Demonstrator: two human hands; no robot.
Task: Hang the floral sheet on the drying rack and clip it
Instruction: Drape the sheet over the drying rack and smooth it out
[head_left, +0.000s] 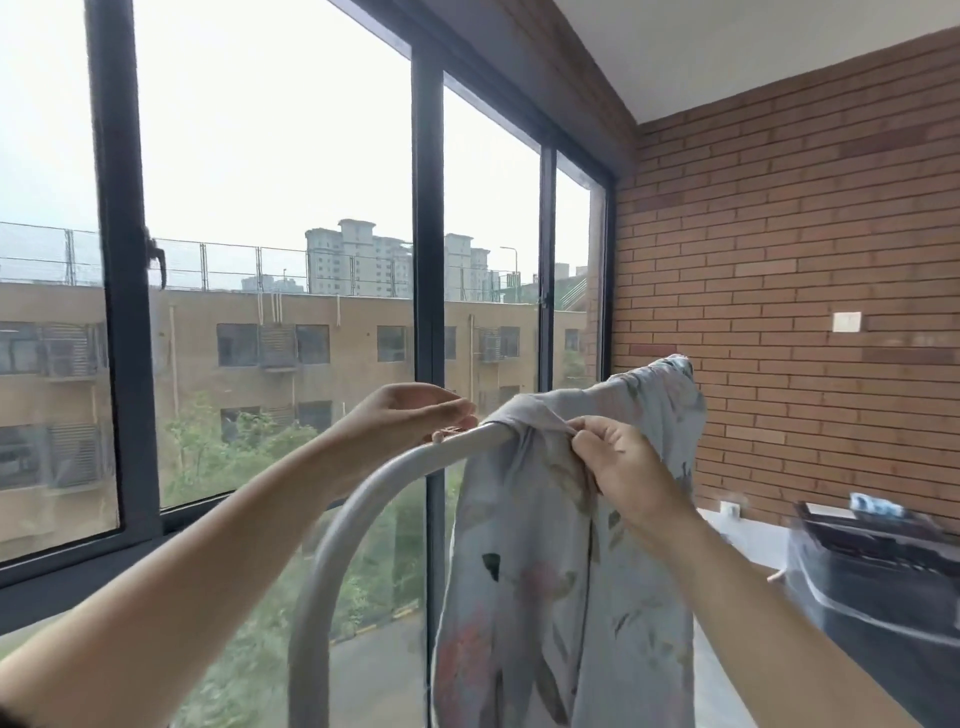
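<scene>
The floral sheet (561, 582), pale blue-grey with pink flowers and green leaves, hangs bunched over the top bar of the white drying rack (358, 509). My right hand (618, 457) pinches a fold of the sheet just beside the bar. My left hand (415, 410) is at the bar's bend to the left of the sheet, fingers curled around a small pale clip (441, 435) that is mostly hidden. The rack's curved tube runs down toward the lower middle of the view.
Large dark-framed windows (428, 260) stand directly behind the rack. A brick wall (779, 260) closes the right side. A dark, blurred appliance or bin (883, 571) sits low at the right on a grey surface.
</scene>
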